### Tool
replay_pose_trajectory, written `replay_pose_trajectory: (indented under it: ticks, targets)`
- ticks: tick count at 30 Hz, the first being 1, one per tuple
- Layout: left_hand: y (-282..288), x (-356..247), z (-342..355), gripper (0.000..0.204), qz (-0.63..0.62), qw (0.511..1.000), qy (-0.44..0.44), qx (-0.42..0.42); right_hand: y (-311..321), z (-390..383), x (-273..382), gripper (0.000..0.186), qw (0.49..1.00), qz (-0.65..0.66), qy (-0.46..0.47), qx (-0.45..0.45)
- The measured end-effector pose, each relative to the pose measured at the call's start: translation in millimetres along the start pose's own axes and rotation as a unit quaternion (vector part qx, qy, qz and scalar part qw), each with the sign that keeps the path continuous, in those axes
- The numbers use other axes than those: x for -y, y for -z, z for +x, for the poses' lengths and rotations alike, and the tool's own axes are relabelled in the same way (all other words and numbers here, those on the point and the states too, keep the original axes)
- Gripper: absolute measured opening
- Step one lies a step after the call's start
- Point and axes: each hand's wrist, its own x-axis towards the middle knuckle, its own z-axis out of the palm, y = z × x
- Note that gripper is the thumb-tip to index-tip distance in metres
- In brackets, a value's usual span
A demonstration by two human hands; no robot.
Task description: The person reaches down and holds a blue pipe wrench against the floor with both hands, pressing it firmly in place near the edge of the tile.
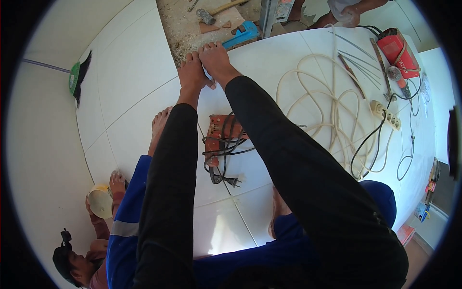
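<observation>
Both my arms, in black sleeves, reach forward over the white tile floor [211, 216] to its far edge. My right hand [217, 61] is closed on the near end of a blue pipe wrench [245, 34]. Close beside it, my left hand [192, 76] is curled down in the same line, thumb toward the right hand; the handle under the fingers is mostly hidden. The wrench head lies next to an upright metal post [268, 19]. Between my forearms rests an orange-red power drill [219, 130], its black cord wrapped around it and its plug [233, 181] loose.
A hammer [207, 17] lies on rubble beyond the tile edge. White cable [332, 111], a power strip [385, 115], metal rods [361, 65], an angle grinder [395, 74] and a red machine [398, 50] spread rightward. People work at lower left, with a bucket [100, 201], and top right. A broom [74, 79] stands left.
</observation>
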Motion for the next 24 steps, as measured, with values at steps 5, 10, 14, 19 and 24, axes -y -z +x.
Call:
replay_pose_trajectory:
  ticks: [5,10,14,19,24]
  targets:
    - [-2.0,1.1,0.2,0.108,-0.004,1.0,0.0,-0.011,0.9,-0.6,0.2,0.031,1.0,0.004,0.001,0.002]
    - [2.8,-2.0,-0.3,0.106,-0.017,1.0,0.005,-0.008,0.3,-0.1,0.4,0.03,1.0,0.005,-0.001,0.001]
    - [11.0,-7.2,-2.9,0.106,-0.01,1.0,0.009,0.0,0.5,-1.2,-0.6,0.031,1.0,0.006,-0.002,-0.001]
    - [11.2,-6.2,-3.0,0.098,-0.001,1.0,0.0,0.004,1.9,-0.4,-1.1,0.031,1.0,0.001,-0.001,0.009]
    - [2.5,-3.8,-0.3,0.106,-0.013,1.0,0.006,-0.008,2.2,-1.7,-1.5,0.032,1.0,0.0,-0.001,0.009]
